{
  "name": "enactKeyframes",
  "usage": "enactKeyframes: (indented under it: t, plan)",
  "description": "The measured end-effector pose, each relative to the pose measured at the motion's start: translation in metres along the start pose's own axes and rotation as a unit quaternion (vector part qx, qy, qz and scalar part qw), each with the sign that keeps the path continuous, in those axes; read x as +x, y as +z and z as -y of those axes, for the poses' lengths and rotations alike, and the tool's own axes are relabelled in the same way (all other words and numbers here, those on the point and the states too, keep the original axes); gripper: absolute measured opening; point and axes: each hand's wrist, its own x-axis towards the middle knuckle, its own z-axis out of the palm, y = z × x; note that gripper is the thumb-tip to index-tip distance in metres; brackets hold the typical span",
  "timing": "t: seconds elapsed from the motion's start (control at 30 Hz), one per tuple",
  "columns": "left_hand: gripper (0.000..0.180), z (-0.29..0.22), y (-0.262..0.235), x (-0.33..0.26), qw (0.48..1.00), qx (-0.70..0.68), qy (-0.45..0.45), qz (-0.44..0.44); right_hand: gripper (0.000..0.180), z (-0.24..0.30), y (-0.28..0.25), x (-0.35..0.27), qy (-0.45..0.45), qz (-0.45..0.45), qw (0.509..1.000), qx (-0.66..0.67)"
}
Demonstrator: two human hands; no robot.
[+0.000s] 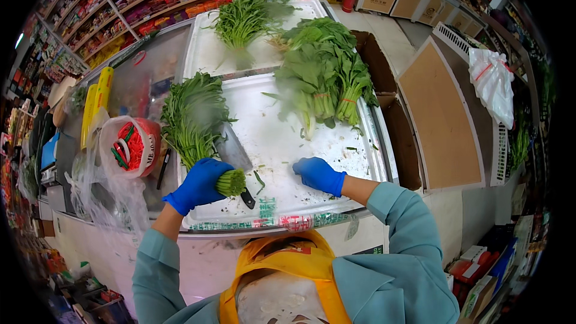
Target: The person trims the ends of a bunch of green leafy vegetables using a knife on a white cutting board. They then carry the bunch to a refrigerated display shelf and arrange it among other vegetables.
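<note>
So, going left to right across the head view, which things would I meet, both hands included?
Yellow rolls, red-and-white container, slim black item, left hand, right hand, cardboard box, tan panel, white plastic bag.

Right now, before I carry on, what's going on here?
A person in blue gloves grips a bunch of leafy greens near its stem end with the left hand, at the left side of a white tray. A knife lies beside it, partly hidden by the stems. The right hand is over the tray, fingers curled; I can't tell whether it holds anything. More greens are piled toward the far right.
</note>
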Motion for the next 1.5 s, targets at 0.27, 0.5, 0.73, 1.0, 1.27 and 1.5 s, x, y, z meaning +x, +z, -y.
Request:
enactKeyframes:
  t: [0.27, 0.5, 0.73, 1.0, 1.27, 1.5]
  plan:
    - [0.041, 0.002, 0.0, -0.007, 1.0, 0.003, 0.013, -0.003, 0.015, 0.036, 0.031, 0.083, -0.04, -0.118, 0.983, 0.133]
    - [0.039, 0.002, 0.0, -0.011, 1.0, 0.01, 0.008, -0.004, 0.02, 0.062, 0.041, 0.07, 0.058, -0.079, 0.995, 0.02]
    - [0.039, 0.007, 0.009, -0.006, 1.0, 0.011, 0.007, 0.006, 0.016, 0.082, 0.021, 0.066, 0.115, -0.064, 0.991, 0.035]
    - [0.044, -0.007, 0.002, 0.004, 0.999, 0.007, -0.03, -0.016, 0.018, 0.0, -0.088, 0.0, 0.12, -0.235, 0.923, 0.28]
    - [0.045, -0.016, 0.011, 0.027, 1.0, 0.012, -0.013, -0.021, 0.032, -0.183, -0.128, -0.187, 0.344, -0.325, 0.881, -0.02]
    - [0.045, -0.023, 0.008, 0.041, 0.999, -0.002, -0.032, -0.003, 0.015, -0.096, -0.107, -0.076, 0.254, -0.223, 0.907, -0.25]
